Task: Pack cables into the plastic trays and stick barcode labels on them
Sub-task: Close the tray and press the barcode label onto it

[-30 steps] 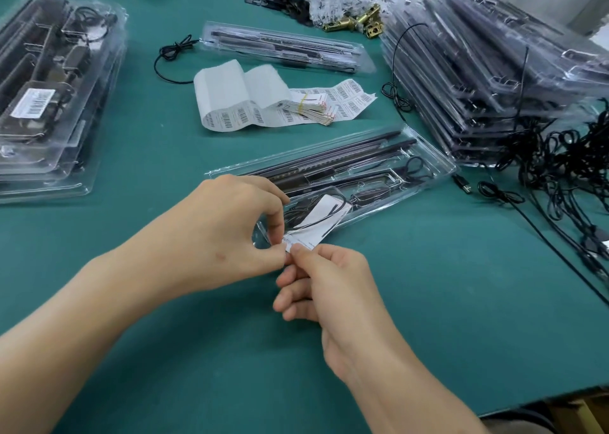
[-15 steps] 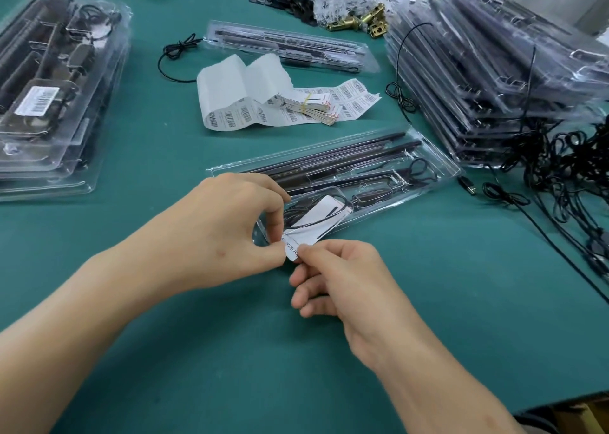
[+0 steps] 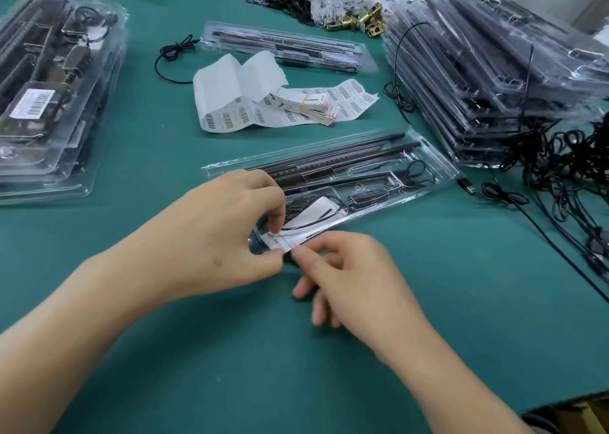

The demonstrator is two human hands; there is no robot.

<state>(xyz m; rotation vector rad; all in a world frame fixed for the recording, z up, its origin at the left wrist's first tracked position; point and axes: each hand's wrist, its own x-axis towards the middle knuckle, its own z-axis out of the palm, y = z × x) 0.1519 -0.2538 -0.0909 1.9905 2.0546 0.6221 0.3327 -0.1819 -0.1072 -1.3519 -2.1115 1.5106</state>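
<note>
Label (image 3: 315, 208) near end now flipped print-up.
My left hand (image 3: 224, 231) and right hand (image 3: 356, 277) both pinch it at the tray (image 3: 440, 165) end; sticking is under way.

White label (image 3: 278, 240), perhaps touching clear tray (image 3: 440, 170)

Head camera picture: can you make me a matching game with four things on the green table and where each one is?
Things:
1 small label
2 barcode sheet
3 cable tangle
4 brass parts

Places:
A far edge, near the top
B right side
C pinched by the left hand and right hand
D in the middle, partly curled

Pairs: 1-C, 2-D, 3-B, 4-A
</note>
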